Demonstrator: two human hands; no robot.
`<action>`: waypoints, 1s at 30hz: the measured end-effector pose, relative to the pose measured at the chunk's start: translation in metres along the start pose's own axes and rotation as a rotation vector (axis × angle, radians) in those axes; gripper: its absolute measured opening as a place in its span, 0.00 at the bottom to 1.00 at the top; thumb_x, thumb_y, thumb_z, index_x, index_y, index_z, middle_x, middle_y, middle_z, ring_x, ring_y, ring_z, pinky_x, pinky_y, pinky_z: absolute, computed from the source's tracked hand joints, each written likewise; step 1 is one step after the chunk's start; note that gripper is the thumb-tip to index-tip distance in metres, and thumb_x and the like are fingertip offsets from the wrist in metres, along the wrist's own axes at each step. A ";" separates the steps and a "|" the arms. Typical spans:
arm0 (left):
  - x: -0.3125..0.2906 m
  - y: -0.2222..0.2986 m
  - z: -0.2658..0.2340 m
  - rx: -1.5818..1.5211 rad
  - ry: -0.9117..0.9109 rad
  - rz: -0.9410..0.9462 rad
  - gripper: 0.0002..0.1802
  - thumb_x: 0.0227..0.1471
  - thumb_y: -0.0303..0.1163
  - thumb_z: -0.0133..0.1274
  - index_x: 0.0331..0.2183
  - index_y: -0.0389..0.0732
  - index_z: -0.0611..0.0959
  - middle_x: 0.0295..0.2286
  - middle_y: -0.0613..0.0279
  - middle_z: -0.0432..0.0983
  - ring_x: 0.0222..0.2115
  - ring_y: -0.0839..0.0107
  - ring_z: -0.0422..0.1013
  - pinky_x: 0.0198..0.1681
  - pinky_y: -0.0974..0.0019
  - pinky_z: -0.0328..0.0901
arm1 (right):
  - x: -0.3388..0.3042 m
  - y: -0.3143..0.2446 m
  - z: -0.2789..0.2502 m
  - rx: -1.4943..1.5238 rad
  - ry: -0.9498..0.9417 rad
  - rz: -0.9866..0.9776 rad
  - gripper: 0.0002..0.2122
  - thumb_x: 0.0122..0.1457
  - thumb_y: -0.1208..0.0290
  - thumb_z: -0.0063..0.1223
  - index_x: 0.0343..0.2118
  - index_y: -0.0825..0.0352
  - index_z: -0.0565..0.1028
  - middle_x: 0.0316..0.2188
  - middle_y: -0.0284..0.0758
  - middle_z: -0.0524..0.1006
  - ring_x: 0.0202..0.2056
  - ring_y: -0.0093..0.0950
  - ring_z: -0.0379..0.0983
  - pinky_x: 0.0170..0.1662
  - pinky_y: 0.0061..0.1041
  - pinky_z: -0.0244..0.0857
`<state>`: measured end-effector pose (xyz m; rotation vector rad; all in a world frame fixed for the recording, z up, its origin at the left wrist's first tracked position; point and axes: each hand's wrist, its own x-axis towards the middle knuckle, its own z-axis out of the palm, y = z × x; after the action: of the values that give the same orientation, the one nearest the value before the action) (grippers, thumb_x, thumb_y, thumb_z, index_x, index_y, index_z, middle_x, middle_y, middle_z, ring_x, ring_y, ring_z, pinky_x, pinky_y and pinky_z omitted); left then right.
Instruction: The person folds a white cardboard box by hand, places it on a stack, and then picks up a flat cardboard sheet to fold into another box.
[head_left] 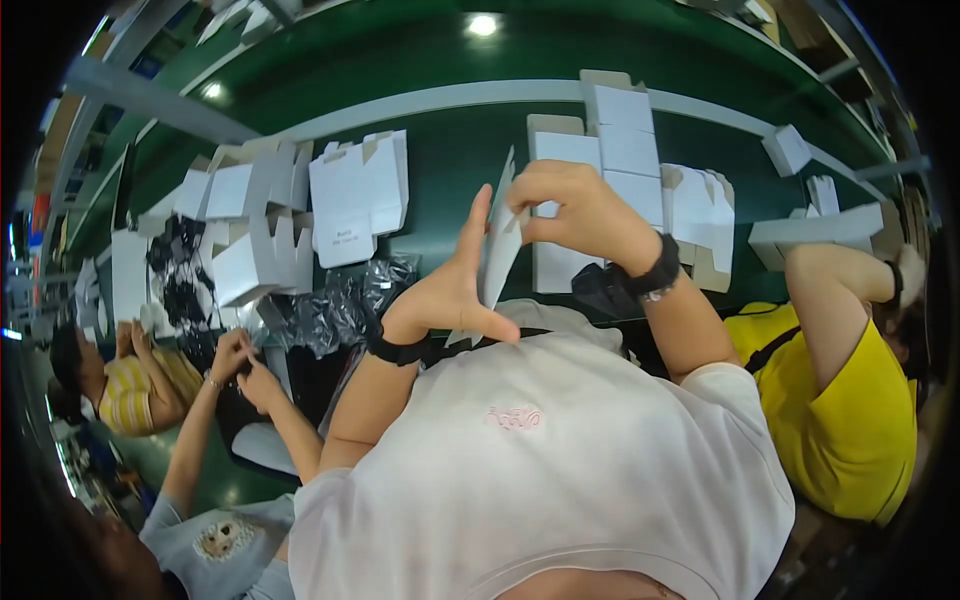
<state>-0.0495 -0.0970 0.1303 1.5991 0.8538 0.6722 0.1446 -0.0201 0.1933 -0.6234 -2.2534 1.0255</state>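
A thin white folding carton (500, 250), seen nearly edge-on, stands upright in front of my chest. My left hand (445, 285) supports it from the left, fingers stretched upward and the thumb across its lower part. From the right, my right hand (565, 205) pinches its upper edge near a brownish flap, fingers curled. Each wrist wears a black band. Just beyond my right hand, white cartons (567, 145) stand on the green bench, partly covered by it. Beside my right wrist lies a black bagged item (598, 285).
Flat white cartons (355, 195) lie at the left, with opened boxes (250, 270) beside them. Black plastic bags (335, 310) and black cables (180, 265) lie nearby. A co-worker in yellow (850, 430) sits close at my right; another in light blue (215, 530) is at my left.
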 end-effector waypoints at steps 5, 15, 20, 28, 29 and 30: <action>-0.014 0.028 0.009 0.368 0.227 -0.040 0.46 0.33 0.36 0.62 0.53 0.32 0.61 0.44 0.40 0.66 0.45 0.51 0.65 0.47 0.62 0.61 | -0.010 0.009 0.001 0.027 -0.002 0.039 0.11 0.36 0.76 0.62 0.25 0.67 0.74 0.26 0.35 0.74 0.32 0.32 0.70 0.35 0.26 0.64; -0.019 0.014 0.027 0.867 0.754 0.207 0.24 0.36 0.12 0.45 0.42 0.30 0.73 0.39 0.44 0.71 0.41 0.50 0.69 0.44 0.59 0.65 | -0.041 0.019 0.017 0.126 0.076 0.100 0.15 0.40 0.70 0.64 0.35 0.63 0.78 0.38 0.39 0.74 0.40 0.35 0.70 0.44 0.27 0.63; -0.012 0.018 0.030 0.825 0.719 0.268 0.24 0.36 0.12 0.45 0.42 0.29 0.73 0.40 0.43 0.71 0.43 0.50 0.67 0.45 0.59 0.63 | -0.044 0.020 0.019 0.404 0.209 0.244 0.28 0.41 0.71 0.64 0.49 0.61 0.68 0.46 0.38 0.70 0.46 0.32 0.67 0.50 0.28 0.60; -0.007 0.018 0.032 0.743 0.840 0.282 0.21 0.42 0.14 0.48 0.42 0.32 0.75 0.36 0.45 0.74 0.34 0.55 0.73 0.37 0.66 0.66 | -0.035 0.021 0.031 -0.081 0.344 -0.082 0.25 0.40 0.77 0.63 0.46 0.65 0.70 0.44 0.40 0.71 0.45 0.36 0.68 0.48 0.27 0.62; -0.009 0.020 0.032 0.751 0.839 0.270 0.21 0.41 0.14 0.48 0.42 0.32 0.75 0.36 0.45 0.74 0.35 0.54 0.73 0.37 0.66 0.66 | -0.034 0.022 0.032 -0.076 0.338 -0.086 0.25 0.40 0.77 0.63 0.46 0.65 0.70 0.44 0.40 0.71 0.45 0.36 0.68 0.48 0.27 0.62; -0.010 0.020 0.031 0.753 0.845 0.265 0.21 0.41 0.14 0.48 0.42 0.32 0.75 0.36 0.45 0.74 0.35 0.54 0.73 0.37 0.66 0.66 | -0.035 0.022 0.033 -0.112 0.376 -0.086 0.23 0.40 0.78 0.62 0.44 0.65 0.71 0.42 0.40 0.72 0.44 0.37 0.69 0.47 0.27 0.62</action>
<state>-0.0275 -0.1244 0.1440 2.1365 1.6643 1.3770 0.1514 -0.0454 0.1477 -0.6957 -1.9949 0.6782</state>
